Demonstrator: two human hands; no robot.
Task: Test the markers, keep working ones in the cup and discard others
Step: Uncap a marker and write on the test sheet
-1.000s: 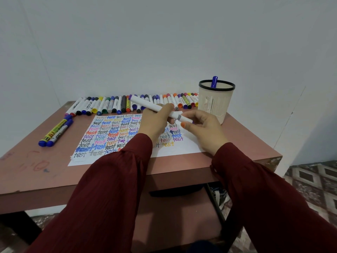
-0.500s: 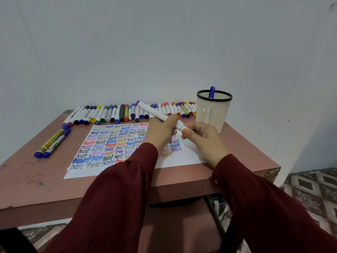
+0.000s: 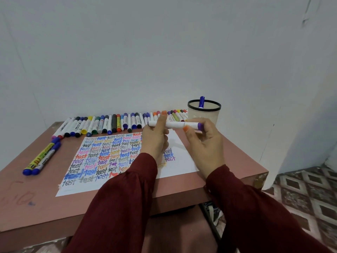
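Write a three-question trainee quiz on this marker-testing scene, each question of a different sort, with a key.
1. True or false: the white marker is held level above the paper by both the left hand and the right hand.
2. How many markers stand in the cup? A) none B) one C) four
3. Fill in: the two markers lying apart from the row of markers are at the table's ____ side.

Key: 1 true, with its purple cap on at the right-hand end. 2 B, a single blue-capped marker. 3 left.
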